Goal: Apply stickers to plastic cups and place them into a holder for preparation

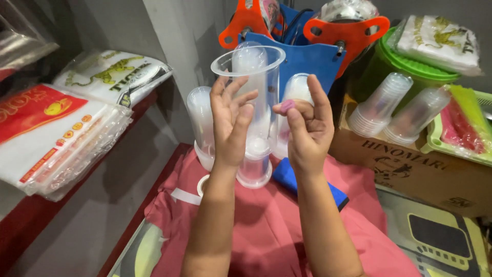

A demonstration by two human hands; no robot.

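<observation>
**Clear plastic cups up front, both hands raised**

Clear plastic everywhere, and right in the middle stands a tall stack of clear cups (254,110), rim up, its base resting on the pink cloth (266,225) that covers the worktop. The left hand (230,120) is up against that stack, fingers spread and loose, palm toward the cups, touching its side or just in front of it; I cannot tell whether it actually grips. The right hand (306,128) sits just beside it, fingers curled, thumb and forefinger pinching a small pink piece (287,105) at the tips.

Two more upended cup stacks flank the tall one: one at the left (200,123), one behind the right hand (294,90). A blue cloth (287,177) lies on the pink one, under the right wrist. Behind the cups rises a blue device with orange handles (307,46). Off to the right, a cardboard box (420,169) carries two tilted cup stacks (394,105), with a green bucket (389,64) behind them and a green basket (451,138) beside them. On the left shelf lie bagged packs of plastic (56,138).
</observation>
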